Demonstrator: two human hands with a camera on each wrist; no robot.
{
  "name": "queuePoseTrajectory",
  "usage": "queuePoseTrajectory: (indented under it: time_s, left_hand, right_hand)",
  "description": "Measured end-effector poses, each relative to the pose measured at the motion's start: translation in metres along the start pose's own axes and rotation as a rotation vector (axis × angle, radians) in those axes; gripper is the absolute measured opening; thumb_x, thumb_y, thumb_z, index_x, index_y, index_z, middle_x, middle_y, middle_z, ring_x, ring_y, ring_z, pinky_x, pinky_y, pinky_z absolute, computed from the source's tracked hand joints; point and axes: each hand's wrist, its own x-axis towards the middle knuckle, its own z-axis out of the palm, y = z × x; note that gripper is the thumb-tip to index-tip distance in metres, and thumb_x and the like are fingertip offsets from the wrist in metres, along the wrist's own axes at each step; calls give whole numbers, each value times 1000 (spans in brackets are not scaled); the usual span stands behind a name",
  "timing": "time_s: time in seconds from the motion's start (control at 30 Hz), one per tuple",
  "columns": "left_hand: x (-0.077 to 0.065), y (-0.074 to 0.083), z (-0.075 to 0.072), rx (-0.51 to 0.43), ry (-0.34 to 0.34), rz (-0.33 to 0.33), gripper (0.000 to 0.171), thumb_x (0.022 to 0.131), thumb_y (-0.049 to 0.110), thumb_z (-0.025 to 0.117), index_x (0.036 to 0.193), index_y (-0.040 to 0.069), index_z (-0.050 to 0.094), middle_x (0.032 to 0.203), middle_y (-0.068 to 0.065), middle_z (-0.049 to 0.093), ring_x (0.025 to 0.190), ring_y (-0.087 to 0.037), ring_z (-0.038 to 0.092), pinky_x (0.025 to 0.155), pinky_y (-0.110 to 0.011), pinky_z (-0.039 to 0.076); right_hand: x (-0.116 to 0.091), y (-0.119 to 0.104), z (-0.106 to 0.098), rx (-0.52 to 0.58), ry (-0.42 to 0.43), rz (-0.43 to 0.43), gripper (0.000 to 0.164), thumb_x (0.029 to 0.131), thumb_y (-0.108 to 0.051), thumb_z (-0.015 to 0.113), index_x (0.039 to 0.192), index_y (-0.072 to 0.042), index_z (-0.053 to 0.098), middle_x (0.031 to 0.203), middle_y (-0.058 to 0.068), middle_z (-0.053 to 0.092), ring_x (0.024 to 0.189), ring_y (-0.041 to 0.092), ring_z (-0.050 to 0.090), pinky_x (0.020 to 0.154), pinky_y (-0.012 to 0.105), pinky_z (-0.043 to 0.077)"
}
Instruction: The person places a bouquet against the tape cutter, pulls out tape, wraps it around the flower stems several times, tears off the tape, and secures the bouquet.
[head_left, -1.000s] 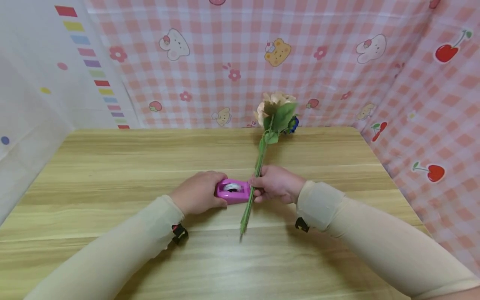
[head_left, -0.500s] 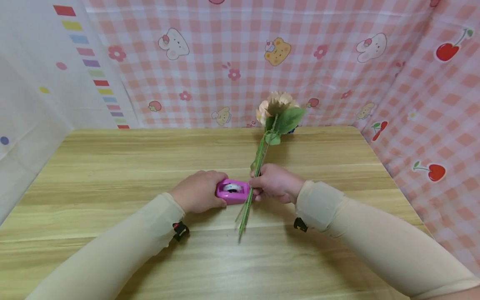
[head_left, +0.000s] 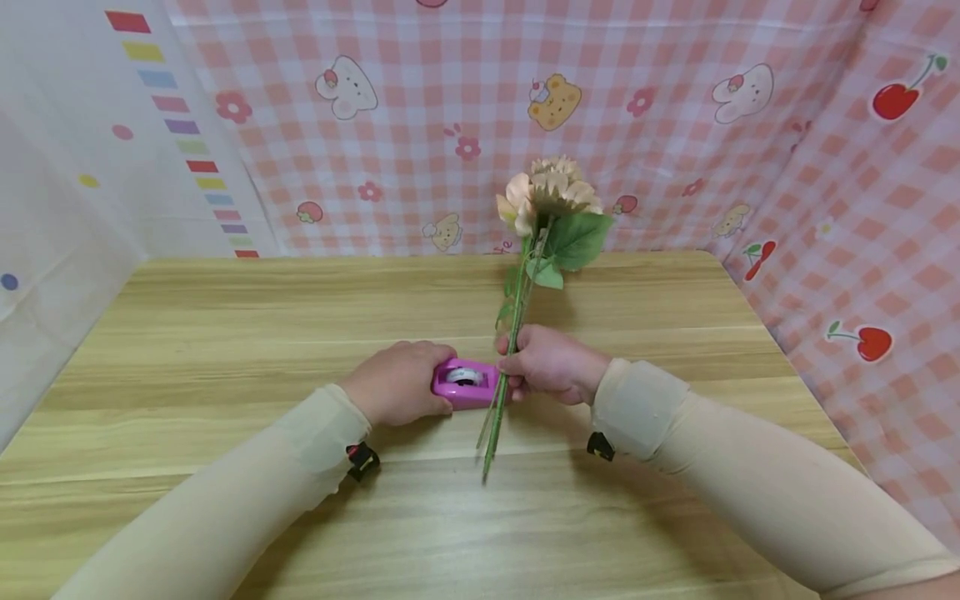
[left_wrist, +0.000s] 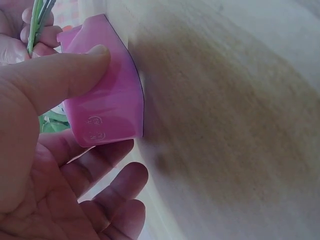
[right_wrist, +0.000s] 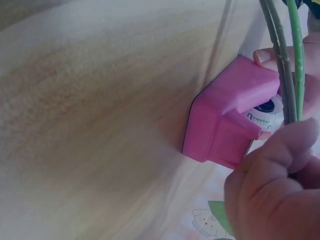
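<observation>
A pink tape dispenser (head_left: 468, 395) sits on the table, with a roll of tape (right_wrist: 265, 118) in its middle. My left hand (head_left: 397, 383) grips its left end, thumb (left_wrist: 75, 75) along one side and fingers on the other. My right hand (head_left: 558, 365) pinches a bunch of flower stems (head_left: 517, 310) at the dispenser's right end. The stems lean slightly right and cross in front of that end. Pale peach flowers (head_left: 555, 192) and a green leaf (head_left: 581, 240) top them. In the right wrist view a grey-green stem (right_wrist: 280, 55) and a brighter green stem (right_wrist: 298, 60) run side by side.
The wood-grain table (head_left: 262, 333) lies under both hands. A pink checked cloth (head_left: 420, 125) hangs behind it, another checked cloth (head_left: 900, 250) at the right, and a white cloth (head_left: 60, 125) at the left.
The flower heads have risen and turned, so more peach petals show; the blue flower seen earlier is hidden in the head view. The lower stems have spread slightly. My left hand and the dispenser stay put.
</observation>
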Motion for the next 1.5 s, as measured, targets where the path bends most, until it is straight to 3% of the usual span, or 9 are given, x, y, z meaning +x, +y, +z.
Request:
queuePoseTrajectory:
  time_s: [0.2, 0.47, 0.73, 0.87, 1.07, 1.5]
  left_hand:
    - [0, 0, 0, -1, -2, -5, 48, 90, 35, 84, 130, 18, 65, 111, 1, 70, 97, -19, 64, 95, -44, 54]
    - [-1, 2, -1, 5, -15, -15, 52, 90, 36, 83, 135, 17, 63, 116, -1, 71, 102, -21, 65, 98, -45, 54]
    - [-2, 3, -3, 18, -15, -9, 55, 91, 36, 82, 137, 15, 63, 119, -3, 70, 105, -22, 66, 100, -46, 54]
    - [-2, 3, -3, 15, -18, -14, 56, 91, 37, 82, 138, 15, 62, 120, -3, 70, 106, -23, 66, 100, -46, 54]
    - [-2, 3, -2, 18, -18, -15, 56, 91, 37, 82, 139, 15, 62, 120, -3, 70, 107, -23, 66, 101, -46, 54]
    - [0, 2, -1, 35, -15, -10, 56, 91, 38, 82, 138, 16, 62, 122, -3, 69, 109, -24, 65, 103, -46, 53]
  right_hand:
    - [-1, -1, -1, -4, 15, -19, 17, 102, 4, 56, 118, 7, 51, 79, 6, 57, 66, 15, 55, 61, 24, 50]
    - [-2, 0, -2, 84, 16, -39, 19, 100, 8, 55, 118, 9, 48, 87, 8, 57, 67, 16, 58, 64, 23, 55]
    - [-2, 1, -4, 97, 6, -56, 9, 101, 8, 54, 103, -1, 51, 88, 7, 57, 69, 16, 60, 67, 24, 55]
    - [-1, 2, -6, 99, 6, -67, 9, 100, 8, 56, 107, 3, 52, 87, 6, 57, 69, 15, 60, 66, 22, 55]
    - [0, 2, -7, 137, 17, -79, 22, 99, 11, 56, 117, 5, 46, 85, 6, 60, 67, 15, 60, 66, 23, 56]
    - [1, 1, -13, 197, -69, -70, 15, 100, 10, 53, 100, -3, 46, 82, 5, 63, 70, 14, 65, 68, 23, 59]
